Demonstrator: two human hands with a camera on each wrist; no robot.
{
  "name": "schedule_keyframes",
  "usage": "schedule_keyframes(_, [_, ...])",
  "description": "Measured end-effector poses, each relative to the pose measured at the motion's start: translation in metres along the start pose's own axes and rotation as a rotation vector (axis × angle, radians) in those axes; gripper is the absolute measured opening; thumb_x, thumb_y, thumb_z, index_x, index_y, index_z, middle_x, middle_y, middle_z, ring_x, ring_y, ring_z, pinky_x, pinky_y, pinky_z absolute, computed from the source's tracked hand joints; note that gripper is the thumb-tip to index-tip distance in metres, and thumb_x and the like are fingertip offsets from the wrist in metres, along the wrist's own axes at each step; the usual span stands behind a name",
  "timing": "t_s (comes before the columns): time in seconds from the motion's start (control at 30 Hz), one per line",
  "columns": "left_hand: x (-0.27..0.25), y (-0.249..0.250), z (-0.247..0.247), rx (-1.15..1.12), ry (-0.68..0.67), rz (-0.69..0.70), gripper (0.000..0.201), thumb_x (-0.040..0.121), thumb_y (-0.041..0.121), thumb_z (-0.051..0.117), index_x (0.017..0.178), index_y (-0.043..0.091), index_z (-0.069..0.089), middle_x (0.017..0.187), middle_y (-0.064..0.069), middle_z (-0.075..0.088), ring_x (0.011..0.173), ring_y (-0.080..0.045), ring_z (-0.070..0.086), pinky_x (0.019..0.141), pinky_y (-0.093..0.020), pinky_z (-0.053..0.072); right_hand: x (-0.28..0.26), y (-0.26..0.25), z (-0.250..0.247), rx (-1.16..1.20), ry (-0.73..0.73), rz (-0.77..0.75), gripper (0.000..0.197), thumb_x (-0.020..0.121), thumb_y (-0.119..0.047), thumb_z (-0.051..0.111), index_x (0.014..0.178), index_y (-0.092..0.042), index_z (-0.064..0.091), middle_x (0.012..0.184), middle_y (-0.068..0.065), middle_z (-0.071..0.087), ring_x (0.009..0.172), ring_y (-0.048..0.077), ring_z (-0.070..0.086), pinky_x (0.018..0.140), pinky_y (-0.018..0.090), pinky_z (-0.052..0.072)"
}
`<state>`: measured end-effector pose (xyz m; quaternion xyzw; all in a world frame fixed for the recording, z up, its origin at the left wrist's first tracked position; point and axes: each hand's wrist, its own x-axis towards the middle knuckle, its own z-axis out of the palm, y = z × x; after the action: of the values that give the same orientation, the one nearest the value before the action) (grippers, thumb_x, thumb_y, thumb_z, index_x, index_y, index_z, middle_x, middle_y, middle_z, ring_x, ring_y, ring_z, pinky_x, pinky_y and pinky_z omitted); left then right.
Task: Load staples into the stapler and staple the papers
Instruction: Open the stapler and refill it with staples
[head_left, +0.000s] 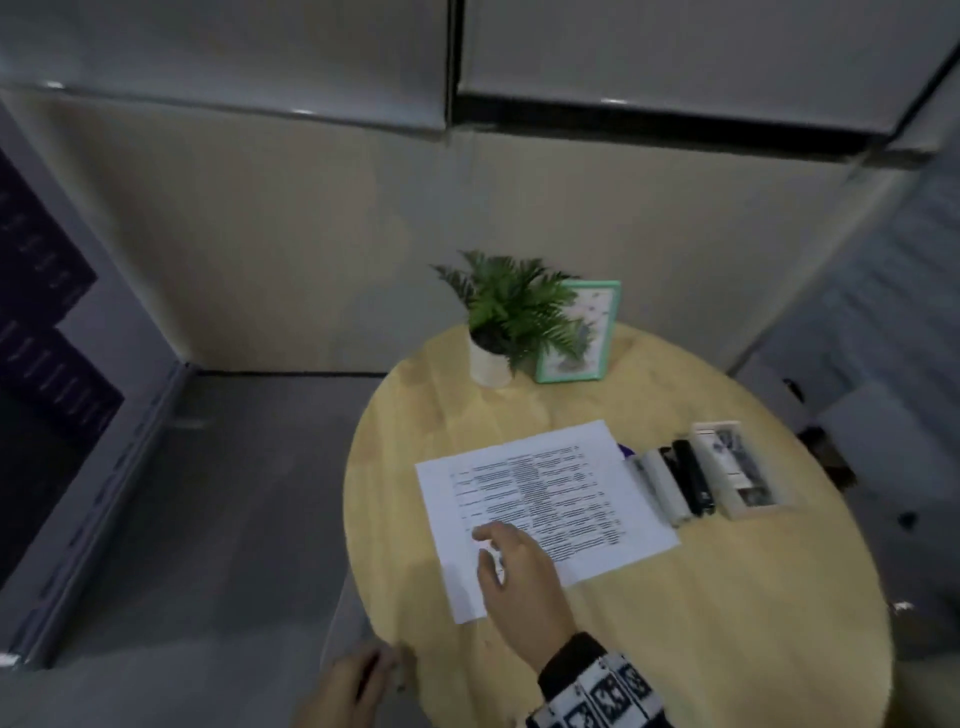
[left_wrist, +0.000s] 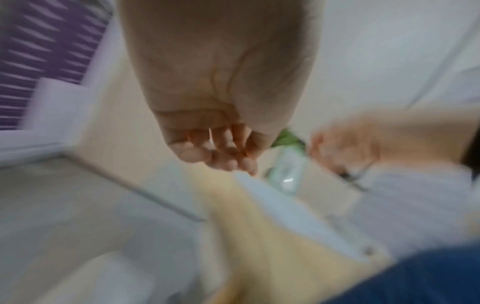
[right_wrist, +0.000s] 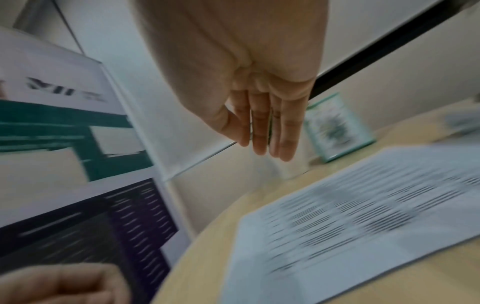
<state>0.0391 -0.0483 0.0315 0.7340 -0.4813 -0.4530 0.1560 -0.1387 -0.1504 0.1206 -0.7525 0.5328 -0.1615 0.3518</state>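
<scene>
Printed papers (head_left: 561, 499) lie in a stack on the round wooden table (head_left: 727, 597). My right hand (head_left: 493, 545) is over their near left part, fingers straight and together (right_wrist: 262, 144), holding nothing; whether it touches the sheet is unclear. To the right of the papers lie a black stapler (head_left: 688, 483), a white oblong item (head_left: 660, 486) beside it, and a small printed box (head_left: 737, 467). My left hand (head_left: 358, 680) hangs at the table's near left edge, fingers loosely curled (left_wrist: 221, 158) and empty.
A potted fern (head_left: 506, 312) and a green picture frame (head_left: 579, 332) stand at the table's far edge. Partition walls close in behind and at the right. A cabinet with dark posters (head_left: 47, 338) stands to the left, with grey floor between.
</scene>
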Motion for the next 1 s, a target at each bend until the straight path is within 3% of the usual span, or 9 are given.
schedule_keyframes(0.1, [0.005, 0.068, 0.016, -0.008, 0.203, 0.206, 0.020, 0.083, 0.040, 0.046, 0.065, 0.044, 0.055, 0.067, 0.023, 0.063, 0.063, -0.005, 0.059, 0.060, -0.014, 0.042, -0.004, 0.055, -0.067, -0.028, 0.119, 0.101, 0.027, 0.095, -0.011, 0.044, 0.117, -0.014, 0.058, 0.119, 0.002, 0.061, 0.112, 0.015, 0.053, 0.089, 0.018, 0.040])
schedule_keyframes(0.17, [0.020, 0.110, 0.038, 0.074, 0.157, 0.296, 0.014, 0.079, 0.043, 0.043, 0.071, 0.047, 0.054, 0.078, 0.016, 0.063, 0.075, -0.006, 0.057, 0.071, -0.023, 0.046, -0.004, 0.092, -0.106, -0.066, 0.134, 0.165, 0.027, 0.095, -0.009, 0.044, 0.117, -0.012, 0.058, 0.120, 0.004, 0.062, 0.113, 0.017, 0.054, 0.092, 0.024, 0.044])
schedule_keyframes(0.23, [0.041, 0.139, 0.068, 0.168, 0.149, 0.350, 0.012, 0.083, 0.035, 0.044, 0.083, 0.042, 0.054, 0.094, 0.010, 0.062, 0.091, -0.012, 0.055, 0.081, -0.029, 0.044, -0.002, 0.126, -0.140, -0.088, 0.157, 0.219, 0.028, 0.093, -0.006, 0.044, 0.116, -0.009, 0.059, 0.119, 0.007, 0.063, 0.110, 0.020, 0.057, 0.091, 0.028, 0.046])
schedule_keyframes(0.33, [0.072, 0.175, 0.101, 0.190, 0.168, 0.317, 0.021, 0.088, 0.029, 0.047, 0.101, 0.023, 0.062, 0.111, 0.000, 0.060, 0.107, -0.020, 0.054, 0.090, -0.033, 0.043, 0.011, 0.172, -0.181, -0.100, 0.184, 0.267, 0.025, 0.090, -0.004, 0.044, 0.109, -0.006, 0.061, 0.110, 0.013, 0.067, 0.096, 0.024, 0.060, 0.082, 0.031, 0.048])
schedule_keyframes(0.43, [0.108, 0.191, 0.128, 0.218, 0.199, 0.238, 0.026, 0.088, 0.017, 0.053, 0.113, 0.019, 0.059, 0.124, -0.007, 0.056, 0.111, -0.024, 0.053, 0.095, -0.038, 0.045, 0.031, 0.209, -0.207, -0.123, 0.170, 0.292, 0.024, 0.090, -0.005, 0.042, 0.105, -0.005, 0.061, 0.102, 0.017, 0.067, 0.088, 0.028, 0.059, 0.075, 0.033, 0.050])
schedule_keyframes(0.63, [0.137, 0.210, 0.155, 0.417, 0.179, 0.068, 0.046, 0.091, 0.023, 0.048, 0.136, 0.019, 0.041, 0.148, -0.006, 0.035, 0.133, -0.030, 0.035, 0.110, -0.043, 0.032, 0.065, 0.244, -0.223, -0.202, 0.077, 0.292, 0.027, 0.090, -0.006, 0.042, 0.116, -0.004, 0.052, 0.106, 0.018, 0.063, 0.096, 0.033, 0.060, 0.070, 0.032, 0.044])
schedule_keyframes(0.73, [0.136, 0.215, 0.158, 0.466, 0.169, 0.002, 0.046, 0.091, 0.023, 0.048, 0.136, 0.023, 0.039, 0.150, -0.004, 0.030, 0.137, -0.029, 0.029, 0.110, -0.045, 0.032, 0.080, 0.248, -0.219, -0.198, 0.053, 0.296, 0.027, 0.091, -0.010, 0.043, 0.116, -0.003, 0.049, 0.107, 0.019, 0.062, 0.097, 0.034, 0.060, 0.073, 0.034, 0.047])
schedule_keyframes(0.9, [0.132, 0.215, 0.158, 0.507, 0.223, 0.021, 0.047, 0.089, 0.012, 0.049, 0.134, 0.024, 0.041, 0.148, -0.002, 0.032, 0.134, -0.028, 0.031, 0.106, -0.043, 0.037, 0.098, 0.253, -0.204, -0.256, -0.009, 0.352, 0.029, 0.092, -0.014, 0.044, 0.116, 0.002, 0.044, 0.112, 0.021, 0.059, 0.102, 0.036, 0.059, 0.080, 0.038, 0.049])
schedule_keyframes(1.0, [0.131, 0.214, 0.159, 0.504, 0.242, 0.038, 0.048, 0.089, 0.010, 0.049, 0.135, 0.023, 0.041, 0.149, -0.003, 0.033, 0.135, -0.028, 0.031, 0.107, -0.043, 0.036, 0.107, 0.257, -0.194, -0.285, -0.103, 0.431, 0.045, 0.090, -0.016, 0.049, 0.127, 0.004, 0.034, 0.119, 0.021, 0.057, 0.106, 0.036, 0.059, 0.082, 0.038, 0.049])
